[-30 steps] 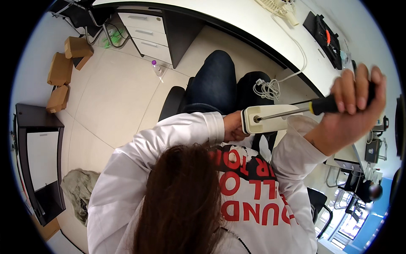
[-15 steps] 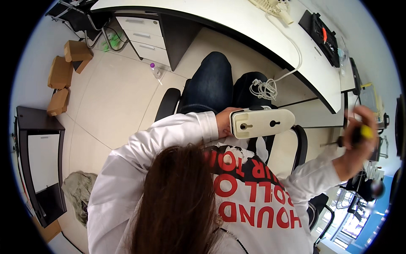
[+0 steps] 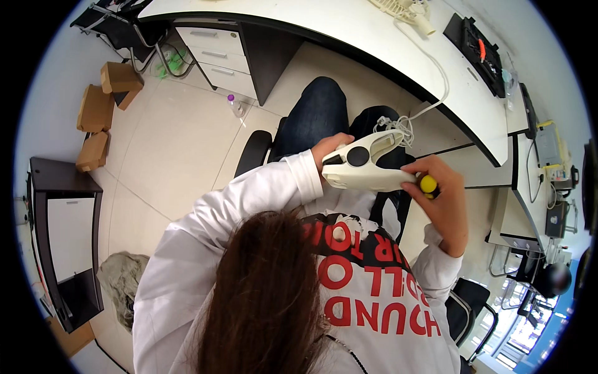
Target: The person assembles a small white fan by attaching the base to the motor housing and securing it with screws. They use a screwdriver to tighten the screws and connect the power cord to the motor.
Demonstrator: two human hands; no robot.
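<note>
A cream plastic clip base with a round black pad is held over my lap, turned so that its side and the loop-shaped opening show. My left hand grips its left end, with most of the fingers hidden behind it. My right hand is at the right end, thumb and fingertips touching the tip. In that same hand is a screwdriver, of which mainly the rounded yellow handle end shows; its shaft cannot be made out.
A white cord hangs in a bundle off the desk, beyond the clip base. Cream fan parts and a black tool case lie on the desk. A bottle stands on the floor, near cardboard boxes.
The clip base has turned from its flat face with keyhole slots to its side. My right hand has come in from the far right with the screwdriver and now touches the clip base.
</note>
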